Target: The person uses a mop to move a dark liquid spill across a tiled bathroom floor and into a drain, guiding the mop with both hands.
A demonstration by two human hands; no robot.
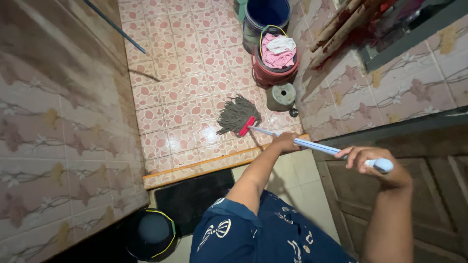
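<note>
- While the mop [273,130] leans down across the doorway, both hands are on its pale blue handle, so it is fully in the person's grip.
- The left hand [284,143] sits lower on the shaft, just near of the raised tiled threshold [195,168]; its fingers look wrapped around the handle, though the angle partly hides them.
- The right hand [375,168] is at the top end, fingers [358,155] curled tight over the handle with the white cap poking out to the right.
- The grey string head of the mop, clipped in a red holder, lies flat on the wet pink tiled floor [170,73], just past the threshold.
- Far of the mop head stands a red bucket [274,73] holding pink and white cloths, with a blue bucket [265,14] behind it.
- A small grey pot [281,96] sits just right of the mop head, near the tiled wall.
- Near left, a dark mat [192,197] and a dark round bin [151,234] lie on this side of the threshold.
</note>
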